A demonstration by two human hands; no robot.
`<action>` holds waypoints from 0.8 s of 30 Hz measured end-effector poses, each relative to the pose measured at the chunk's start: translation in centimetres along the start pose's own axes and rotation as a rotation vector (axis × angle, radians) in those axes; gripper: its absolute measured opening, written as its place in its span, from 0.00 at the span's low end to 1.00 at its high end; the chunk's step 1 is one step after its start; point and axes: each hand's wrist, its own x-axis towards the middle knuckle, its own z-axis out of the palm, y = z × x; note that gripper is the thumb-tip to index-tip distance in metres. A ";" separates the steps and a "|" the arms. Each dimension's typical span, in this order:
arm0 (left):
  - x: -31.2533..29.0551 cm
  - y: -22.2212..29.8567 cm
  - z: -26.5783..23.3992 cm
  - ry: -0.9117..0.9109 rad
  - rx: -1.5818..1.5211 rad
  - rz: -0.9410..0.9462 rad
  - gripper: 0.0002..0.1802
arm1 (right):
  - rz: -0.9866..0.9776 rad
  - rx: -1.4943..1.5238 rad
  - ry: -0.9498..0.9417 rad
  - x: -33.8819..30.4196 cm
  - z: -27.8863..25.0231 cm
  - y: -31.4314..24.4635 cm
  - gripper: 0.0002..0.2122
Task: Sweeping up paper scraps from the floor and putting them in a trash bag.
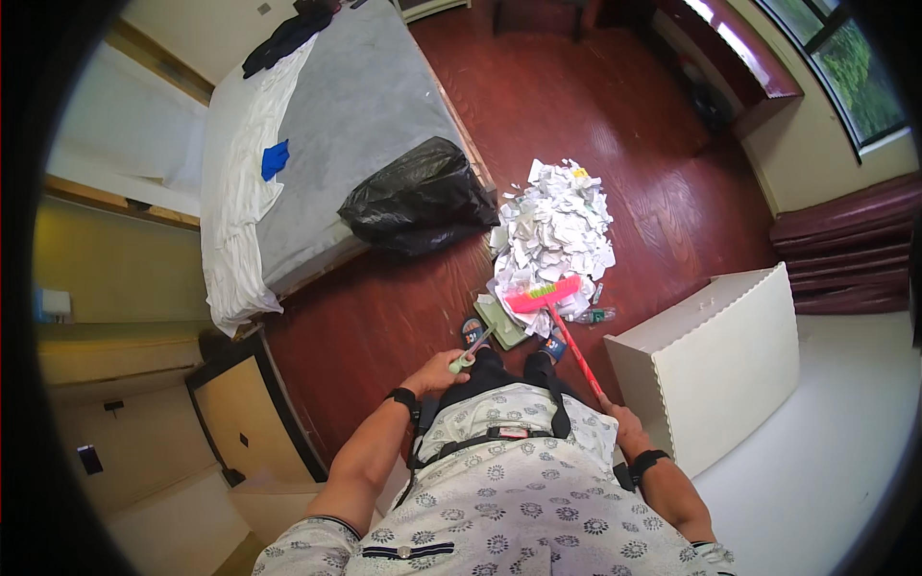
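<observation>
My left hand (440, 372) is closed around the pale green handle of a dustpan (501, 323), which rests on the floor between my feet. My right hand (626, 425) grips the red stick of a broom (545, 296). The broom's pink and yellow-green head lies at the near edge of a large heap of torn white paper (555, 226), just beyond the dustpan. Some paper lies on or against the pan's far edge; I cannot tell how much is inside. A clear plastic bottle (597, 315) lies on the floor beside the heap's right edge.
A black plastic bag (420, 197) lies on the corner of the grey bed (360, 106), left of the heap. A white cabinet (711, 355) stands close on my right. A blue cloth (275, 159) lies on the bed. The floor (653, 125) is dark red wood.
</observation>
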 end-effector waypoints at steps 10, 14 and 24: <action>-0.9 1.3 -0.8 0.141 0.045 -0.008 0.19 | -0.081 0.073 0.281 -7.1 0.0 2.8 0.34; -1.4 2.2 -1.5 0.137 0.034 0.003 0.18 | 0.064 -0.116 0.200 -12.4 -3.2 3.7 0.37; -3.7 7.3 -2.7 0.141 0.087 0.024 0.18 | 0.105 -0.532 0.105 -17.3 -7.6 10.3 0.27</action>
